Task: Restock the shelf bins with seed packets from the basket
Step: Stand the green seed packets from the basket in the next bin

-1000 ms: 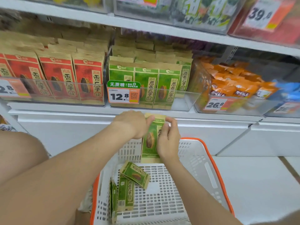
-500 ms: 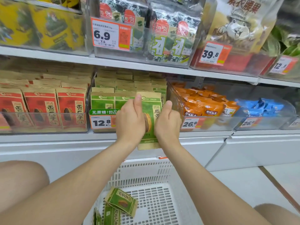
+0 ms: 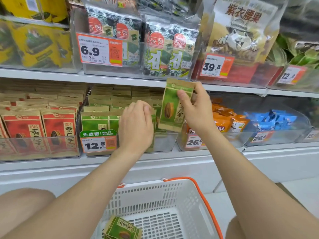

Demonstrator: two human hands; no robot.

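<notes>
**Green seed packet held up in front of its shelf bin**

Seen from the person's own head, looking at two store shelves. The right hand point(image 3: 196, 111) holds one green seed packet point(image 3: 172, 109) upright by its top part. Its grip is clamped on the packet, with the thumb across the front and the fingers behind. The packet hangs in the air just above the right end of a clear bin point(image 3: 164, 142), which stands at the front edge of the lower shelf point(image 3: 51, 163).

The left hand point(image 3: 136, 125) reaches into that bin with its back to the camera. Its fingers bend over the front row of green packets point(image 3: 95, 121). Whether this grip is closed on anything cannot be told.

A price tag point(image 3: 96, 144) reading 12.8 is fixed to the left of the bin's front wall. Red packets point(image 3: 34, 131) fill the bin to the left, and orange packets point(image 3: 226, 121) and blue packets point(image 3: 269, 119) fill the bins to the right. Seaweed packs point(image 3: 164, 54) stand on the upper shelf point(image 3: 51, 77).

Below, between the person's forearms, sits a white basket point(image 3: 172, 184) with an orange handle. One loose packet point(image 3: 120, 229) lies at its near left corner.
</notes>
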